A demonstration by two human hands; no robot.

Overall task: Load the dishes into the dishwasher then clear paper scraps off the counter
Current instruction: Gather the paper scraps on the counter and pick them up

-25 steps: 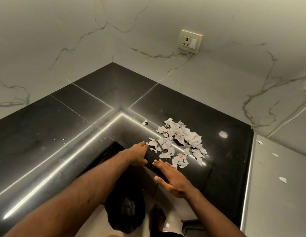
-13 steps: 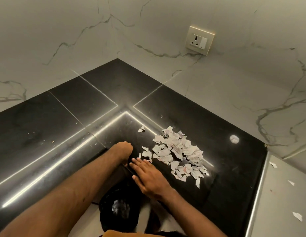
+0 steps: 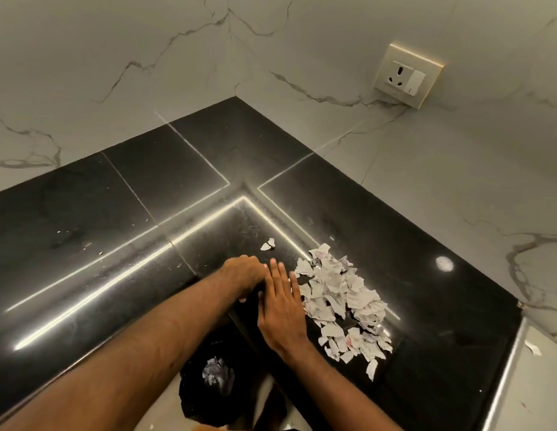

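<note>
A heap of torn white paper scraps [image 3: 342, 303] lies on the black stone counter [image 3: 115, 213], near its inner corner edge. My right hand [image 3: 282, 309] lies flat on the counter with straight fingers, its side against the left edge of the heap. My left hand [image 3: 243, 275] sits just left of it at the counter's edge. Its fingers are curled under, and a white bit of paper shows beneath them. One stray scrap [image 3: 268, 245] lies apart, just beyond both hands.
A black bin bag [image 3: 205, 399] hangs open below the counter edge, with crumpled paper [image 3: 216, 373] inside. A wall socket [image 3: 406, 76] is on the marble wall at the back right. A lighter surface [image 3: 544, 384] at the right carries a few scraps.
My right hand has come up from below the edge onto the counter, flat against the heap. My left hand drew back from the scraps towards the edge and curled.
</note>
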